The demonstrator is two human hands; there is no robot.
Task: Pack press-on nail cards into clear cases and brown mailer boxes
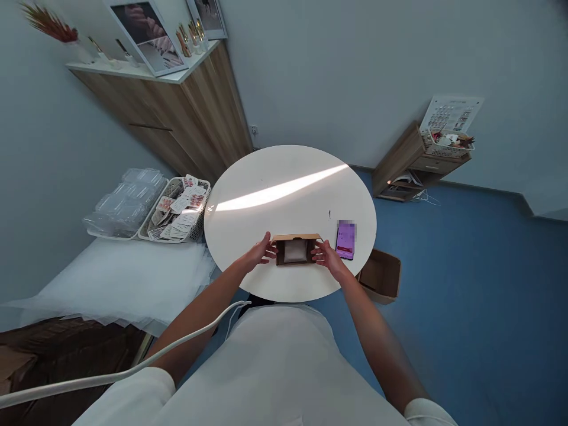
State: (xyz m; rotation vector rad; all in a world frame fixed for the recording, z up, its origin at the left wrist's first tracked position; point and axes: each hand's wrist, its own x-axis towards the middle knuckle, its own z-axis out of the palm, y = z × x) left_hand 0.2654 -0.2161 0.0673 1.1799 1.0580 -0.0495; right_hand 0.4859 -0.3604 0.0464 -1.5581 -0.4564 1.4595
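Observation:
A small brown cardboard box [296,238] is at the near side of the round white table [284,177]. Its top flap is raised, and a pale padded pouch [295,251] lies inside. My left hand [261,251] holds the box by its left side, thumb up and fingers slightly spread. On the opposite side, my right hand [326,257] grips the right edge, its fingertips overlapping the wall. Just right of that hand lies a phone [345,239] with a lit purple screen.
Left of the table are a white basket of printed cards [180,207], clear plastic boxes [128,198] and a stack of white sheets [128,272]. An open carton [380,275] stands on the floor at right. A white cable [177,343] crosses my left arm.

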